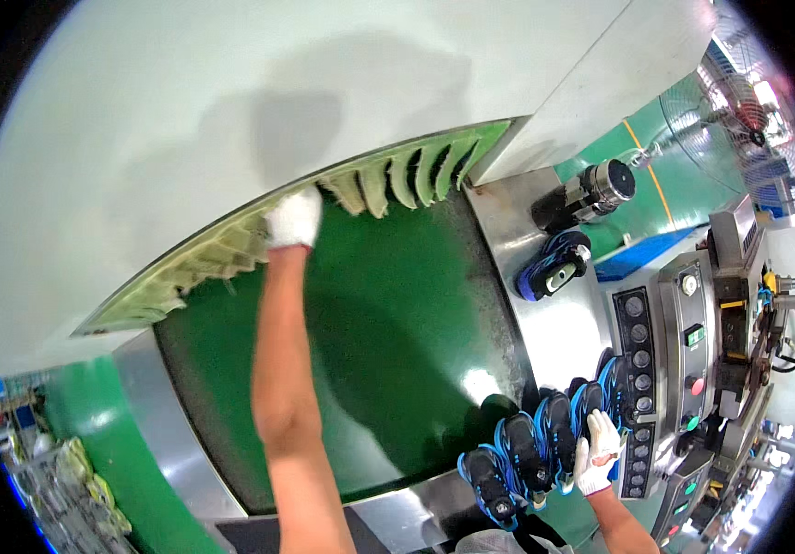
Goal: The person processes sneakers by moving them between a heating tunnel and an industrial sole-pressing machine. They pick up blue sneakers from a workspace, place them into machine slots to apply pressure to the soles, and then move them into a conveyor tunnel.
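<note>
I watch from far off through the head camera. My right hand [598, 452] is much nearer the row of shoes [525, 451] than my left hand [294, 219]. The shoes sit just left of my right hand and a bit ahead, each one's long side slanting away and slightly left. Its fingers look straight and a little spread; I can't tell if they touch a shoe. My left hand is at the green flaps [374, 189], with its fingertips hidden, so I can't tell its grip. From there, the row is well apart, to the right and back toward me, past the green belt [397, 277].
</note>
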The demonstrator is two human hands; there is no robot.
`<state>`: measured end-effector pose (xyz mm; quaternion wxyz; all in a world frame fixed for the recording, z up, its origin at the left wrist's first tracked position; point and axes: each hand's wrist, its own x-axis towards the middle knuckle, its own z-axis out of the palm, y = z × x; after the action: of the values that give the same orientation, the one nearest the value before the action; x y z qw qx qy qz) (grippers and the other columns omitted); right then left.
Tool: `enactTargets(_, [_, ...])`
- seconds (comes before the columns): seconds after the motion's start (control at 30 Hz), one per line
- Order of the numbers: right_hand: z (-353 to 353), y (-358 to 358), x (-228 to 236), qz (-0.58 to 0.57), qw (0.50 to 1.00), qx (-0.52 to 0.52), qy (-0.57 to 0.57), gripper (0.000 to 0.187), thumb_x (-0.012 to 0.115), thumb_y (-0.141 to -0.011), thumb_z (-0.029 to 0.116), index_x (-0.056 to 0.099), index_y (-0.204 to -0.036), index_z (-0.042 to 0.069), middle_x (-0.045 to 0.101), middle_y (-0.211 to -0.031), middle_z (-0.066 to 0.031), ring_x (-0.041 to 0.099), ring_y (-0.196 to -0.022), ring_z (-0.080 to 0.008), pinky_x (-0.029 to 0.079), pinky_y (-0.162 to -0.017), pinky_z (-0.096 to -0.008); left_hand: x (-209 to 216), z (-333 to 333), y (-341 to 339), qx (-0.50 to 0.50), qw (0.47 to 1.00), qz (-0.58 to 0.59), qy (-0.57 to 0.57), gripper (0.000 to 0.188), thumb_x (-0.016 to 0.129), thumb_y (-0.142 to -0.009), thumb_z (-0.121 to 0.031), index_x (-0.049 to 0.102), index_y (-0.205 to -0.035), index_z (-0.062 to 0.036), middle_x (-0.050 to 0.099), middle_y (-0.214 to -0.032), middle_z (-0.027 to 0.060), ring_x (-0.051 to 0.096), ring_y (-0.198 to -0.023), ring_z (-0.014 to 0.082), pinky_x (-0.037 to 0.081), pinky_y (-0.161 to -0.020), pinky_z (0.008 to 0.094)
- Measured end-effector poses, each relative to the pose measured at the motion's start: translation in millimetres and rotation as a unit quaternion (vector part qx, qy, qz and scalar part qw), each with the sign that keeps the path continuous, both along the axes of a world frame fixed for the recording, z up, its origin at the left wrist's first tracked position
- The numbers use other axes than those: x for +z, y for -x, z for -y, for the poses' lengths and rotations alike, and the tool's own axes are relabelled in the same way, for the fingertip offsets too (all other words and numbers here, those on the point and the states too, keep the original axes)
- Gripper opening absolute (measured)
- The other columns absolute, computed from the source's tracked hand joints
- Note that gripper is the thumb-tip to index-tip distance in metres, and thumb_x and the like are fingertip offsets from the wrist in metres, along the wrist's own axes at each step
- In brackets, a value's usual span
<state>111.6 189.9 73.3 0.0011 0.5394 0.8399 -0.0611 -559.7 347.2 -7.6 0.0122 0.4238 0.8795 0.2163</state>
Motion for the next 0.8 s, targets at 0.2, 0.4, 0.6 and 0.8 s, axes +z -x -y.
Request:
enactTargets(0.2, [-8.7,23.7,2.5,0.028,0.999,0.006,0.036,0.053,0.041,-0.097,0.036,0.059,-0.131,-0.001,0.058,-0.136,-0.0212,0.05,-0.127,-0.0434,0.035,-0.11,-0.0555,-71.5,-61.9,134.2,0.079,0.996,0.04,0.02,0.053,0.053,-0.094,-0.042,0.058,-0.137,-0.0099,0.055,-0.142,0.0176,0.05,-0.131,0.0357,0.039,-0.109,0.0476])
enactTargets(0.4, [-15.5,32.4,1.3,0.054,0.997,-0.006,0.06,0.054,0.04,-0.096,0.036,0.059,-0.129,-0.001,0.057,-0.135,-0.0225,0.05,-0.127,-0.0446,0.035,-0.109,-0.0557,-126.5,-85.2,136.8,0.094,0.99,0.039,0.101,0.054,0.063,-0.087,-0.041,0.06,-0.13,-0.01,0.059,-0.131,0.0168,0.055,-0.12,0.0352,0.043,-0.101,0.047])
enactTargets(0.6, [-12.4,32.5,4.5,0.046,0.997,-0.008,0.059,0.052,0.042,-0.093,0.034,0.06,-0.129,0.001,0.056,-0.136,-0.0218,0.05,-0.127,-0.0445,0.034,-0.109,-0.0578,-121.7,-77.8,118.3,0.076,0.993,0.025,0.087,0.056,0.073,-0.079,-0.041,0.062,-0.124,-0.01,0.062,-0.121,0.016,0.06,-0.108,0.0348,0.047,-0.093,0.0463])
enactTargets(0.8, [-11.7,27.2,4.9,0.039,0.998,0.004,0.044,0.049,0.047,-0.09,0.031,0.062,-0.126,0.002,0.058,-0.134,-0.0198,0.051,-0.126,-0.0439,0.036,-0.109,-0.0568,-88.1,-22.2,35.4,0.031,0.999,0.024,-0.022,0.058,0.083,-0.071,-0.041,0.064,-0.117,-0.0101,0.066,-0.111,0.0152,0.065,-0.097,0.0343,0.051,-0.084,0.0457])
